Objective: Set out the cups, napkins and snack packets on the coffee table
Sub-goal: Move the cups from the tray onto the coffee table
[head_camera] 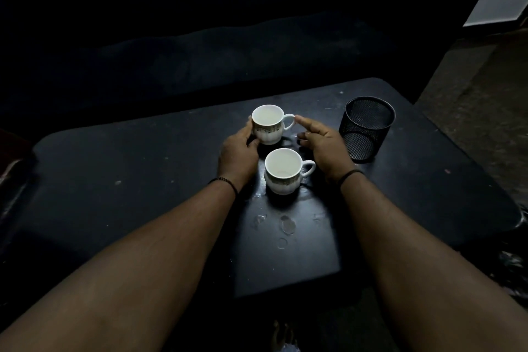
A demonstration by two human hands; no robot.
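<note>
Two bare forearms reach forward from the bottom edge, over a dark coffee table (120, 180) in a dimly lit room, each wrist wearing a thin dark band. On the left, the left hand (238, 156) curls its fingers against the left side of the far cup (268, 124), touching its wall, apparently steadying or nudging it into position rather than lifting it, since the cup stands upright on the table. Just nearer the camera, between the two wrists, the near cup (283, 171) also stands upright and untouched; both cups are white with a patterned band, look empty, and have their handles pointing right, which suggests they are being lined up alike. To the right, the right hand (323, 144) is loose and holds nothing, its forefinger stretched toward the far cup's handle, very close to it or just touching, likely to turn the handle. Farther right stands a black mesh pot (366, 127), upright and apparently empty, apart from the hand. Behind the table sits a dark sofa (257, 46). No napkins or snack packets are visible, so those steps seem not yet begun.
</note>
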